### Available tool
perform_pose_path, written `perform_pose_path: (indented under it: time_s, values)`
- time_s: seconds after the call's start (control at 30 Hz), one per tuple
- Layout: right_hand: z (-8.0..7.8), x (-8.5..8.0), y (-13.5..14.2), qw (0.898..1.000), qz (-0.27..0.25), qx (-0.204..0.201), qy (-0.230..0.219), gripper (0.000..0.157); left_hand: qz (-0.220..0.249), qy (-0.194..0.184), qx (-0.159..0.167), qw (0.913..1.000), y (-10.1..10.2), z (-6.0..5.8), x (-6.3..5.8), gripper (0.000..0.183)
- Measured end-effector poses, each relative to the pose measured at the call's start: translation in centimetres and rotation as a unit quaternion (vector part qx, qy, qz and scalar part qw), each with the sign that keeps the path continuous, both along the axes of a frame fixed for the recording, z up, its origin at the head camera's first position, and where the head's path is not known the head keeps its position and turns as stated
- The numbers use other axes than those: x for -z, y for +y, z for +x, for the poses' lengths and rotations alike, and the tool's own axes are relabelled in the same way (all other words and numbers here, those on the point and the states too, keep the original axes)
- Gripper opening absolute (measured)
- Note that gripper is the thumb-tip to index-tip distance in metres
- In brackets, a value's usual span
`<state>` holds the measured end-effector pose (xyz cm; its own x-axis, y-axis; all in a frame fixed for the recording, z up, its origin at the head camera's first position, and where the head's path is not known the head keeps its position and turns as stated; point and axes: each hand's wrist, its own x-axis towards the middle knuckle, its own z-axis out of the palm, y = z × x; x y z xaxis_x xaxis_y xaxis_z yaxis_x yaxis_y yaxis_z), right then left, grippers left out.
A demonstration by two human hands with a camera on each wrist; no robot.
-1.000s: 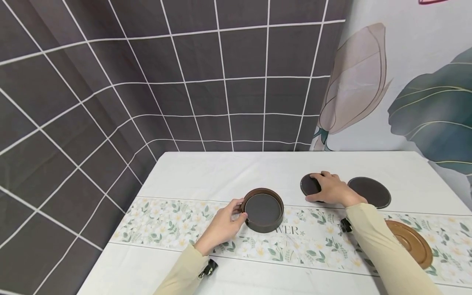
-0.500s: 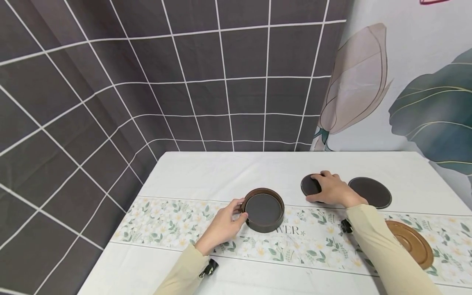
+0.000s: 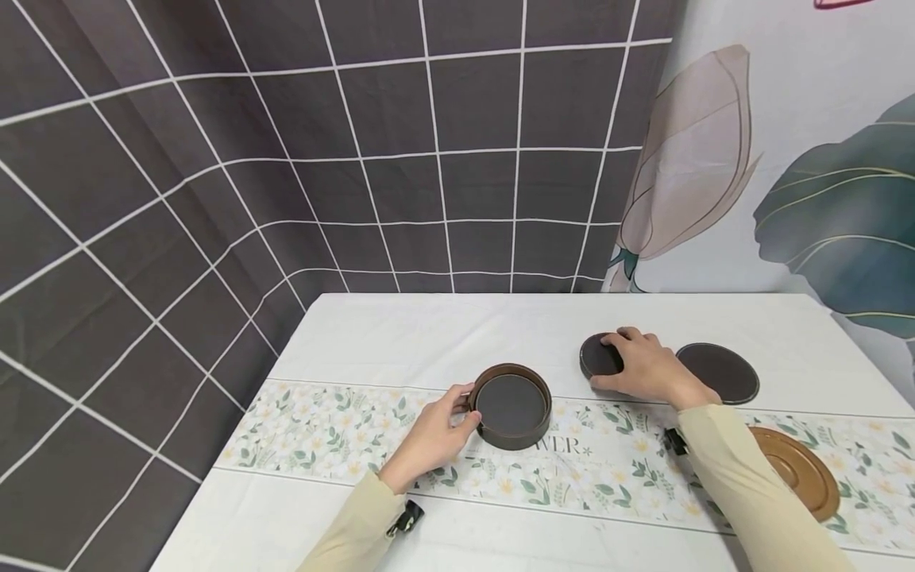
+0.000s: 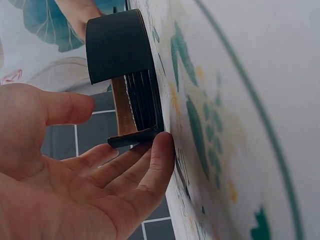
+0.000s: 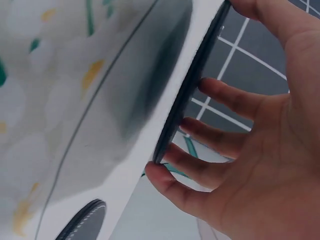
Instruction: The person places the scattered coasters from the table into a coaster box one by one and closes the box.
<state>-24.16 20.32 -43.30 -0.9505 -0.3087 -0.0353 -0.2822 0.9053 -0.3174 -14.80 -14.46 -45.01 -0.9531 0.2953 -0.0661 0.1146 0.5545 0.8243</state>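
Note:
A round dark brown coaster holder [image 3: 509, 405] stands on the table left of the hands' midpoint, a dark disc lying inside it. In the left wrist view its wall has a gap, through which a stack of dark coasters [image 4: 141, 100] shows. My left hand [image 3: 436, 433] is at this gap, fingertips touching the wall's edge, thumb apart from it in the left wrist view. My right hand [image 3: 643, 369] holds a round black coaster [image 3: 596, 357] by its edge between thumb and fingers. The coaster is tilted, with a shadow on the cloth beside it in the right wrist view.
Another round dark coaster [image 3: 717, 373] with a stitched rim lies right of the right hand. A brown ringed disc [image 3: 804, 481] lies nearer, partly behind the right sleeve [image 3: 758, 485]. White cloth with a floral band [image 3: 307, 429] covers the table; a dark gridded curtain [image 3: 386, 183] hangs behind.
The coaster under my right hand has risen and tilted slightly, and that hand has shifted a little up with it. My left hand and the holder look unchanged.

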Motion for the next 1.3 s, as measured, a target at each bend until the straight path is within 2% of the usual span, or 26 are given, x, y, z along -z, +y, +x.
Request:
perform_pose_path:
  time_s: [0.5,0.97,1.3]
  values:
    - [1.8,-1.9,-1.4,0.999,-0.018,-0.009,0.048,0.076,-0.007,0.002,-0.003,1.0,0.0,0.0,0.0,0.05]
    - [3.7,-2.8,-3.0,0.995,-0.033,-0.025,0.088,0.073,0.001,0.016,0.003,0.9999,0.0,0.0,0.1,0.049]
    - [4.7,-3.1,-4.3,0.992,-0.044,-0.056,0.105,0.073,0.0,0.016,0.001,0.9999,0.0,0.0,0.2,0.049]
